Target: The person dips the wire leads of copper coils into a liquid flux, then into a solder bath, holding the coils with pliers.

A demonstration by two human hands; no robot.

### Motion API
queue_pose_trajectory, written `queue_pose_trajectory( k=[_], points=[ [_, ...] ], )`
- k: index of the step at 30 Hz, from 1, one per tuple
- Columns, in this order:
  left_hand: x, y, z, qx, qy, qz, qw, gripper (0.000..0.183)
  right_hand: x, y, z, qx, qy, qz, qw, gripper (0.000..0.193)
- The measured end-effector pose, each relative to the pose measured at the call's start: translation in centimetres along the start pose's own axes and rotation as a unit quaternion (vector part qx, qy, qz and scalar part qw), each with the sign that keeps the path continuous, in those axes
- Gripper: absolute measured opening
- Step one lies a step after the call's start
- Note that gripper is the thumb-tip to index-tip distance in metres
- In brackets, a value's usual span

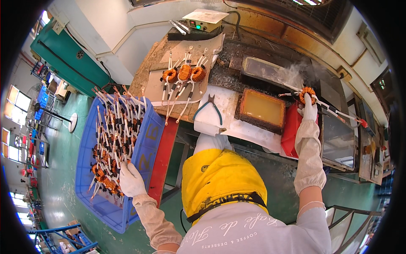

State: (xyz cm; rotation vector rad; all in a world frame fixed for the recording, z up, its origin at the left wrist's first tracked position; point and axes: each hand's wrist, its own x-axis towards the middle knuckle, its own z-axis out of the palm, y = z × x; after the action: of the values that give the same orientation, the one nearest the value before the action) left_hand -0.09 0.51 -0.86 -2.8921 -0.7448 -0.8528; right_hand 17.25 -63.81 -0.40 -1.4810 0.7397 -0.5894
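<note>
My gloved right hand (310,111) grips a copper-wound toroidal coil (307,91) above the right end of the bench. Several white leads stick out from the coil to both sides. Left of it, smoke rises by a long dark metal tank (263,67). A square pan (277,128) of amber liquid sits nearer to me, next to a red bin (291,130) below my right wrist. At the left, my gloved left hand (132,179) reaches over the wall of a blue crate (146,148). Its fingers close among the leads of the piled coils (112,127); the fingertips are partly hidden.
Three toroidal coils (184,72) lie on cardboard left on the bench. Cutting pliers (211,100) with blue-green handles rest on a white sheet (228,111). A control box (205,24) with a green light stands at the back. A red beam (163,165) runs beside the crate.
</note>
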Motion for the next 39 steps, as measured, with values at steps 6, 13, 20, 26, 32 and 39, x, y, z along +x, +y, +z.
queue_pose_trajectory(
  k=[6, 13, 20, 26, 32, 39],
  points=[
    [0.03, 0.21, -0.16, -0.028, 0.027, 0.007, 0.999, 0.031, -0.12, -0.05, 0.13, -0.008, 0.013, -0.002, 1.0, 0.055],
    [0.15, 0.38, -0.47, -0.025, 0.003, 0.0, 1.0, 0.032, -0.2, -0.05, 0.2, 0.0, 0.012, 0.001, 1.0, 0.055],
    [0.15, 0.19, -0.23, -0.023, 0.009, 0.006, 1.0, 0.032, -0.45, -0.24, 0.23, 0.01, 0.006, -0.006, 1.0, 0.055],
    [0.15, -0.01, 0.0, -0.017, 0.014, 0.014, 1.0, 0.031, -0.02, 0.07, 0.2, 0.012, 0.014, 0.003, 1.0, 0.057],
    [0.09, -0.02, -0.04, -0.02, -0.002, -0.005, 1.0, 0.032, -0.19, -0.01, 0.24, 0.005, 0.028, -0.005, 1.0, 0.046],
    [0.18, 0.01, -0.19, -0.019, -0.002, 0.0, 1.0, 0.032, -0.31, -0.23, 0.04, 0.004, -0.001, 0.002, 1.0, 0.054]
  ],
)
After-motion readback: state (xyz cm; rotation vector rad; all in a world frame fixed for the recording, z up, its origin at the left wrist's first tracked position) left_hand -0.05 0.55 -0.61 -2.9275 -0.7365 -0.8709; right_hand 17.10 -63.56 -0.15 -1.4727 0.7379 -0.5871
